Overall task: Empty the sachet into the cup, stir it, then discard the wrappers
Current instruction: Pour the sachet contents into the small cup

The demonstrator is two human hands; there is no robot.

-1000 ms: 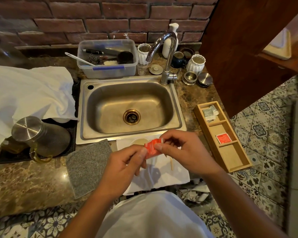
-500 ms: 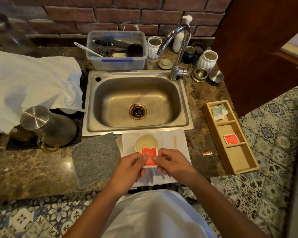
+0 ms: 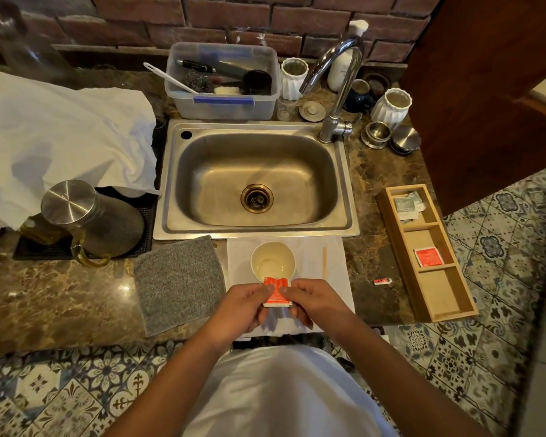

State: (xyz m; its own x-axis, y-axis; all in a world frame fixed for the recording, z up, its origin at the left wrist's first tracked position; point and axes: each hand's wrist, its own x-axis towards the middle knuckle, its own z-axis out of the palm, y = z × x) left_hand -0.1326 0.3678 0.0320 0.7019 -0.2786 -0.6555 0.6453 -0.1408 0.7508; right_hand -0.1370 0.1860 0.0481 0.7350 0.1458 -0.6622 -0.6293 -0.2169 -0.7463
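Observation:
A red sachet (image 3: 276,291) is pinched upright between my left hand (image 3: 245,305) and my right hand (image 3: 312,299), its top edge just at the near rim of a white cup (image 3: 273,259). The cup holds a clear liquid and stands on a white napkin (image 3: 316,250) in front of the sink. A thin wooden stir stick (image 3: 324,263) lies on the napkin to the cup's right. A small torn red strip (image 3: 382,281) lies on the marble counter further right.
A steel sink (image 3: 256,181) with a tap (image 3: 338,89) sits behind the cup. A grey cloth (image 3: 178,283) lies to the left, beside a metal jug (image 3: 89,219). On the right, a wooden tray (image 3: 435,298) holds another red sachet (image 3: 426,256).
Both hands brought the sachet down and closer to the cup's near rim. The torn strip, unseen a second ago, now lies on the counter. The camera tilted and moved in.

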